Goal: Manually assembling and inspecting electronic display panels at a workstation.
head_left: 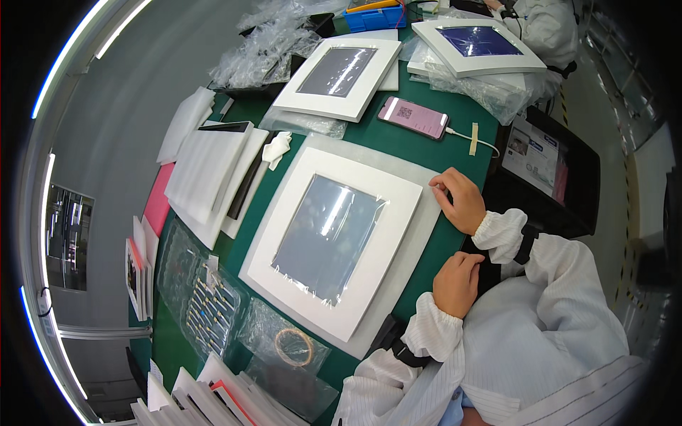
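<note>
A white square panel (302, 157) with a grey film-covered window (330, 234) lies flat on a sheet of white foam (426, 213) on the green table. Beside the panel's right edge, my right hand (460, 201) rests on the foam's border with its fingers curled and nothing visible in them. My left hand (458, 284) lies lower down, at the near table edge, its fingers bent and pressed together. It is apart from the panel, and I see no object in it.
Beyond sit a phone (414, 117) on a white cable and more framed panels (291, 99). White foam-wrapped boards (206, 177) stand at the left. A clear tray of small cylindrical parts (213, 309) and a bag with a yellowish ring (293, 346) lie nearer. A black bin (582, 192) stands at right; another person (543, 28) sits beyond.
</note>
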`<state>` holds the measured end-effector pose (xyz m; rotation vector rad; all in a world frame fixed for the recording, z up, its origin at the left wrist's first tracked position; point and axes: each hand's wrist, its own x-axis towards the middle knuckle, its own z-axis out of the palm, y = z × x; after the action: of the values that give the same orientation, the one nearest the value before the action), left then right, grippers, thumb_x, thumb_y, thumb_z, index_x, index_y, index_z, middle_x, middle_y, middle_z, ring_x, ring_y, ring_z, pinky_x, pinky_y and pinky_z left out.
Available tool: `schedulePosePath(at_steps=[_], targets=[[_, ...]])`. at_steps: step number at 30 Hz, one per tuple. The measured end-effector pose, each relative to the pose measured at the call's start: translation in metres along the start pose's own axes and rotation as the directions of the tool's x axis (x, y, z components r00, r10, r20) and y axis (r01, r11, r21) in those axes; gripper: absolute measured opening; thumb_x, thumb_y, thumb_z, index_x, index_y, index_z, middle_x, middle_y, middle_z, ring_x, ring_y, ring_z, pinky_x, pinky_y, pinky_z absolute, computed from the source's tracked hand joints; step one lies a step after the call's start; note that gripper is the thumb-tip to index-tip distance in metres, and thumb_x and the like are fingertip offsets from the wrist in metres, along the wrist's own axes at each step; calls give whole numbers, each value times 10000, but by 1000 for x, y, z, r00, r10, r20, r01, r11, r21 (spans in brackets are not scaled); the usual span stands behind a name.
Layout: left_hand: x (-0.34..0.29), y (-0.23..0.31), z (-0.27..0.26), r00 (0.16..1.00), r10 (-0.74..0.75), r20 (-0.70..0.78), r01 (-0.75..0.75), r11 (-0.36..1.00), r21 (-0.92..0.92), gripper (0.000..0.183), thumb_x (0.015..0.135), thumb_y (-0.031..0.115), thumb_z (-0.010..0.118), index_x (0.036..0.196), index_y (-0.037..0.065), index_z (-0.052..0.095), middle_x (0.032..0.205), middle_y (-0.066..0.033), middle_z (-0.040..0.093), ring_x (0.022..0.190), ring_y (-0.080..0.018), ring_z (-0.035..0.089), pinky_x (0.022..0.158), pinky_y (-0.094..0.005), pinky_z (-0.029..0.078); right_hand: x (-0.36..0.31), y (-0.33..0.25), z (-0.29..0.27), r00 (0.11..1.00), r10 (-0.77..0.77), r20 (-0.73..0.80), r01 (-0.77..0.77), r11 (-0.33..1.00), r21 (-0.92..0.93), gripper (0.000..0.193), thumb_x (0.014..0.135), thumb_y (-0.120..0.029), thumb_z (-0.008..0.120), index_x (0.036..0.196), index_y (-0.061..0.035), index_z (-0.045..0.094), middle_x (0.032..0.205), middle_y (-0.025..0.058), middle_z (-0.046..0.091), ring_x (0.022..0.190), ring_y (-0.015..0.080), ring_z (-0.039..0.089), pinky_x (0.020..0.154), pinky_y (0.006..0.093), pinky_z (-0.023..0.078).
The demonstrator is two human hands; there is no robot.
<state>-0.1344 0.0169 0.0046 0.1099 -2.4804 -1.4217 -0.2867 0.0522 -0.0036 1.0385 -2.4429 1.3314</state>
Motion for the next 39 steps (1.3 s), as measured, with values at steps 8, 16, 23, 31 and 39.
schedulePosePath(at_steps=[8, 16, 23, 31, 39], targets=[[2, 1, -2, 1000, 22, 9, -23, 1000, 22, 130, 789, 6, 598, 896, 54, 655, 787, -80, 597, 670, -239, 584, 592, -311, 464, 2, -3, -2, 999, -19, -30, 19, 1000, -14, 63, 810, -27, 582, 873, -29, 576, 795, 84, 536, 673, 225, 575, 612, 311, 467], [3, 2, 0, 1000, 15, 22, -15, 1000, 10, 157, 779, -11, 594, 912, 50, 648, 796, -80, 599, 652, -228, 577, 585, -304, 459, 1, 1, -3, 998, -35, -43, 35, 999, 2, 60, 807, -31, 592, 864, -31, 571, 798, 79, 538, 679, 229, 573, 614, 314, 466], [2, 0, -2, 1000, 10, 20, -11, 1000, 23, 166, 778, -14, 589, 921, 49, 645, 801, -83, 599, 641, -225, 573, 578, -304, 457, 1, 1, 0, 998, -54, -42, 54, 999, -7, 64, 804, -26, 592, 863, -31, 570, 804, 82, 540, 686, 241, 574, 617, 323, 469], [2, -1, 1, 999, 39, 26, -41, 998, 57, 168, 771, -17, 594, 919, 49, 642, 782, -83, 597, 625, -211, 573, 565, -295, 458, 0, 3, -1, 996, -72, -60, 70, 997, -33, 80, 791, -25, 588, 866, -40, 567, 805, 86, 537, 693, 256, 569, 618, 335, 470], [-1, -1, 1, 997, 5, 76, -9, 999, 53, 210, 747, -37, 609, 933, 52, 649, 760, -71, 601, 609, -162, 589, 568, -254, 484, -6, 6, 1, 997, -46, -64, 44, 999, -32, 69, 798, -49, 581, 865, -44, 562, 814, 78, 533, 713, 248, 574, 620, 331, 475]])
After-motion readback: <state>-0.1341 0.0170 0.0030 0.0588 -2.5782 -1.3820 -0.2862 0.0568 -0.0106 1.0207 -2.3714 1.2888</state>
